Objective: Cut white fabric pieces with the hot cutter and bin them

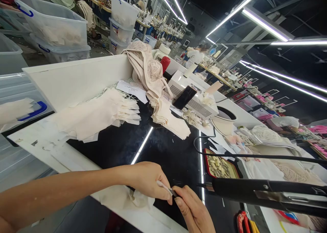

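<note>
My left hand (149, 178) is closed, with a narrow white strip (164, 186) pinched between thumb and fingers. Close beside it, my right hand (195, 211) pinches a small dark piece (174, 192) at the strip's end; its exact kind is too small to tell. Both hands are above the black tabletop (117, 151), near its front edge. Under my left wrist, a crumpled cream cloth (141, 198) lies at the edge. A black bar with a metal tip (209, 186) reaches in from the right, its tip a little beyond my right hand.
Cream fabric pieces lie in a left stack (94, 113) and a middle stack (170, 119). Lace bra cups (146, 62) are piled behind. A phone (184, 97) leans on a white machine (194, 90). At right are a tray of small pieces (221, 167) and red-handled pliers (242, 222).
</note>
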Available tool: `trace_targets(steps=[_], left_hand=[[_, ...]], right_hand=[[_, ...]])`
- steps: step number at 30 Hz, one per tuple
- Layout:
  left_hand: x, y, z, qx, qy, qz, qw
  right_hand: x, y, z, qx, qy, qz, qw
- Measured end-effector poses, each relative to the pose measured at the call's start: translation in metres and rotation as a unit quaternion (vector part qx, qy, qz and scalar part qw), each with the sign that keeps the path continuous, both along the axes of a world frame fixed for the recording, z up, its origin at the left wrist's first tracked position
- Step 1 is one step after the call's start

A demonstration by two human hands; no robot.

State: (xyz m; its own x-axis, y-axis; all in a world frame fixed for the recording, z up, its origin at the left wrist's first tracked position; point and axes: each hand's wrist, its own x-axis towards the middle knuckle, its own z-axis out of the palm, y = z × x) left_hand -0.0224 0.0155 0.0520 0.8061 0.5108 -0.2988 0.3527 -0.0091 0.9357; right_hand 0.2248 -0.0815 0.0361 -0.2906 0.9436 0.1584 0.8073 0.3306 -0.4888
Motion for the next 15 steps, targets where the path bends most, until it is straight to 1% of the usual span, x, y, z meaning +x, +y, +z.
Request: trace_targets(steps=[2,5,15], left_hand=[[0.0002,-0.0006,0.0002,0.0,-0.001,0.005,1.0],[0.0,-0.0014,0.0004,-0.002,-0.003,0.01,1.0],[0.0003,-0.002,0.0017,0.011,-0.011,0.011,1.0]], right_hand=[[-0.0023,-0.0018,-0.0005,-0.007,0.021,-0.012,1.0],[-0.0054,-0.0032,-0.0003,-0.021,0.038,-0.012,0.999],[-0.0104,-0.0033,-0.0007,-0.015,0.031,-0.027,0.999]])
